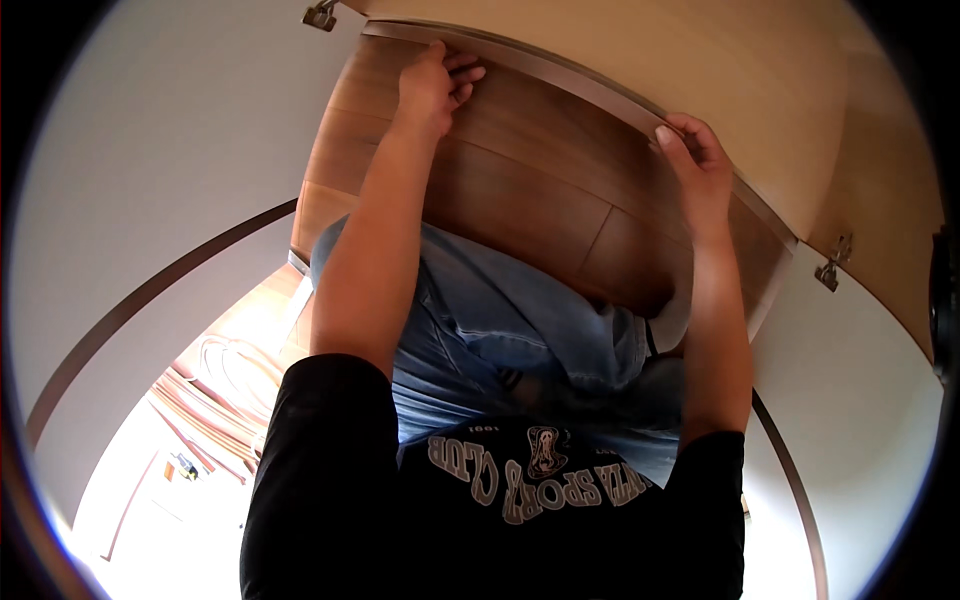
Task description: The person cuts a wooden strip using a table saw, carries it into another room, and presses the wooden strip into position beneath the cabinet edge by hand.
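A long, thin grey-brown strip (560,72) runs along the lower edge of the pale wooden cabinet front (720,60), above the wood-plank floor (540,170). My left hand (430,88) is at the strip's left part, its thumb tip against it. The other fingers of that hand are apart and loosely bent, with nothing seen in them. Farther right, my right hand (698,165) pinches the strip between thumb and fingers. The fingers' undersides there are partly hidden.
White door panels stand on the left (170,150) and right (860,350). Metal hinges show at the upper left (320,15) and right (832,264). My bent legs in jeans (520,310) lie close below the hands. Coiled cable or tubing (215,415) lies on the floor at lower left.
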Available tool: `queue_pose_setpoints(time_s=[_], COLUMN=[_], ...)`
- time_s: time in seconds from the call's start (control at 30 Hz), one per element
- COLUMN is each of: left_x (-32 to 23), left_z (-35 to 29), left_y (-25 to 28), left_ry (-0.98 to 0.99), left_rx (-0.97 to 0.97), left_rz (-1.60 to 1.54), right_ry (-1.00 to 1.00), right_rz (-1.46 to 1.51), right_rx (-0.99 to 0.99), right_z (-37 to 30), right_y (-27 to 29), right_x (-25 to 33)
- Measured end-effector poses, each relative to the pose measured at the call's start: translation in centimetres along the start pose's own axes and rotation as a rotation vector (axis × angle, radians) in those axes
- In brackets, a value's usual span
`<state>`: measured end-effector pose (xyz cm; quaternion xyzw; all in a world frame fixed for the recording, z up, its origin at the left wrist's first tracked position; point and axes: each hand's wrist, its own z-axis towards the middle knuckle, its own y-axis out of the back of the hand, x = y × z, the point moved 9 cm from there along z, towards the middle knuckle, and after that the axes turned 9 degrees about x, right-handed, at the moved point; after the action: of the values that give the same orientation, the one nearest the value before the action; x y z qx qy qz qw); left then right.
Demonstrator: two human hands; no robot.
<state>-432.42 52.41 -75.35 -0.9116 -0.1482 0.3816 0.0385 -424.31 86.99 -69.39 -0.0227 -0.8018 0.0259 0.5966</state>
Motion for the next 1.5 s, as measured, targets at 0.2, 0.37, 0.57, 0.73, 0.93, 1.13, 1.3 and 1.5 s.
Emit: queue_pose_setpoints(time_s=[0.2, 0.37, 0.57, 0.73, 0.93, 1.13, 1.3, 1.5], left_x=[-2.2, -3.9, -2.7, -4.7, -3.2, -2.6, -1.7, -0.2], left_z=[-1.0, -3.5, -3.4, -4.6, -7.4, -3.4, -2.7, -1.4], left_y=[-0.8, -7.8, -10.9, -14.0, -14.7, -14.6, -14.9, -15.4], left_ry=[-0.1, -0.778, -0.905, -1.033, -1.179, -0.985, -1.136, -1.052], left_rx=[-0.015, 0.032, 0.154, 0.096, 0.221, 0.147, 0.086, 0.021], left_rz=[0.947, 1.365, 1.509, 1.603, 1.51, 1.672, 1.734, 1.78], right_ry=[-0.032, 0.032, 0.112, 0.264, 0.225, 0.21, 0.051, -0.065], right_rz=[0.115, 0.105, -0.167, -0.191, -0.194, -0.108, 0.155, -0.071], right_rx=[-0.199, -0.323, -0.462, -0.402, -0.418, -0.387, -0.545, -0.565], right_z=[1.1, 2.1, 1.2, 2.8, -0.7, 1.4, 0.6, 0.3], right_y=[-0.2, 0.2, -0.1, 1.6, 2.0, 3.1, 6.4, 8.7], right_x=[-3.3, -4.9, -2.8, -2.0, -1.0, -2.5, -7.8, -11.0])
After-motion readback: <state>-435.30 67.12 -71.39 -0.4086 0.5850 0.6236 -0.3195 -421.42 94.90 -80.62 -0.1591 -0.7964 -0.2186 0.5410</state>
